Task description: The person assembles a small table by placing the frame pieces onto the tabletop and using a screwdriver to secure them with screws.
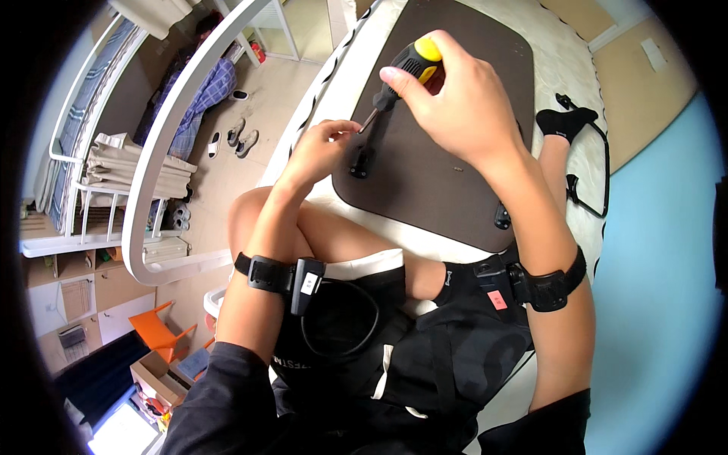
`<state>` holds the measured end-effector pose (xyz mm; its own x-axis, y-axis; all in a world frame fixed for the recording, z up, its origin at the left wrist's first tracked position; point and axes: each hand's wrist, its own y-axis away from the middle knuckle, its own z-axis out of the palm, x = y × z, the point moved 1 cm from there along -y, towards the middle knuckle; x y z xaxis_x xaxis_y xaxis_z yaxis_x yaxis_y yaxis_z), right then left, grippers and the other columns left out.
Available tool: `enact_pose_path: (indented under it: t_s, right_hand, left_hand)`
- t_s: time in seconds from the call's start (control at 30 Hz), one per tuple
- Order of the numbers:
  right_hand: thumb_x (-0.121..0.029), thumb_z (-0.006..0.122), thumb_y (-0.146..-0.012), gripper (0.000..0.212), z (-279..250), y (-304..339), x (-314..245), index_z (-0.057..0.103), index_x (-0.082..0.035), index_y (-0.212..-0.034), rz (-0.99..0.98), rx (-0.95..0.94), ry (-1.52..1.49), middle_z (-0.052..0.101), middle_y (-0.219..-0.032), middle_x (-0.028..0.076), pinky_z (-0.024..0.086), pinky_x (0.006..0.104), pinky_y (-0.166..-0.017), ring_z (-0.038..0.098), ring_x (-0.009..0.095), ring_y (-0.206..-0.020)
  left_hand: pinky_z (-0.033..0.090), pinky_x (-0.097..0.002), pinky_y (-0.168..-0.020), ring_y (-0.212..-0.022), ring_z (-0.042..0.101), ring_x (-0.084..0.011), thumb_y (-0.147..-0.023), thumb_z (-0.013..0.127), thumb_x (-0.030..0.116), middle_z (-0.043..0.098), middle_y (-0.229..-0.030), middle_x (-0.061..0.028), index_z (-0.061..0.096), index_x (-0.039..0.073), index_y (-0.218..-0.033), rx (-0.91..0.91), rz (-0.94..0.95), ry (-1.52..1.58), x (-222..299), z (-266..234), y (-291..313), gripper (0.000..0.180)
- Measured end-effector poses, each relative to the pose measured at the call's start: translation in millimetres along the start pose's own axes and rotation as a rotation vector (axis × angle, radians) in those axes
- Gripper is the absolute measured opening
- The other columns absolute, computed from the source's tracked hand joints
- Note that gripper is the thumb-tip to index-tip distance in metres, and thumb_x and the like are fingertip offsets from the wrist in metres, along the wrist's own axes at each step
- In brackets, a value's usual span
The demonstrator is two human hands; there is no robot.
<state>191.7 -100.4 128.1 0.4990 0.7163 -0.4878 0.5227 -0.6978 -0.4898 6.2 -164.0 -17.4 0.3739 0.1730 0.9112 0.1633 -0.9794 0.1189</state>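
Note:
My right hand [472,114] is wrapped round the black and yellow handle of a screwdriver [410,70]. Its metal shaft slants down and left to the fingertips of my left hand [312,155]. Those fingers are pinched together at the screwdriver's tip; whatever they hold is too small to make out. Beneath both hands lies a dark brown board [436,178] with rounded corners. A black fitting [359,161] sits on the board just below the tip. Near the board's lower right corner is another black fitting [502,216].
White bedding [413,227] surrounds the board. To the right lies a thin black bent tube frame [606,171], by my foot in a black sock [565,122]. A white bed rail [144,163] curves along the left. Shoes [244,141] and an orange chair [158,331] stand on the floor below.

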Motion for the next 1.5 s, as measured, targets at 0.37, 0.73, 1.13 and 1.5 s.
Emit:
enact_pose_path:
  t_s: [0.37,0.73,1.13,1.5]
  right_hand:
    - [-0.034,0.069,-0.083,0.038,45.4,-6.4,8.7,0.057,0.001,-0.091,0.007,-0.154,0.063,0.066,-0.075,0.025,0.055,0.0457,-0.068,0.067,0.041,-0.074]
    - [-0.027,0.068,-0.083,0.031,40.2,-12.1,-2.9,0.058,-0.002,-0.099,0.014,-0.335,0.071,0.067,-0.084,0.024,0.054,0.0458,-0.075,0.066,0.041,-0.083]
    - [-0.03,0.069,-0.084,0.036,16.5,-30.8,-11.1,0.063,-0.005,-0.109,0.159,-0.614,0.259,0.067,-0.091,0.023,0.052,0.0429,-0.079,0.066,0.039,-0.09]
    - [-0.023,0.061,-0.09,0.027,27.6,-26.5,-14.6,0.055,-0.008,-0.113,-0.135,-0.538,0.163,0.059,-0.113,0.017,0.052,0.0484,-0.08,0.065,0.038,-0.095]
  left_hand:
    - [0.035,-0.0385,-0.102,-0.105,0.062,-0.0279,-0.077,0.043,0.003,0.068,-0.112,-0.0136,0.068,0.009,-0.116,-0.179,-0.263,-0.14,-22.6,16.6,-15.1,0.046]
    - [0.033,-0.0397,-0.098,-0.107,0.061,-0.028,-0.074,0.046,0.006,0.07,-0.106,-0.014,0.071,0.012,-0.111,-0.133,-0.274,-0.251,-9.5,17.5,-10.9,0.045]
    - [0.033,-0.0417,-0.097,-0.106,0.061,-0.0306,-0.077,0.048,0.008,0.07,-0.104,-0.0144,0.072,0.012,-0.109,-0.085,-0.18,-0.327,-15.8,18.9,-9.2,0.04]
    - [0.047,-0.0352,-0.09,-0.102,0.064,-0.0293,-0.073,0.042,-0.002,0.068,-0.11,-0.0171,0.068,0.004,-0.113,-0.161,-0.219,-0.269,-7.6,14.8,-10.8,0.048]
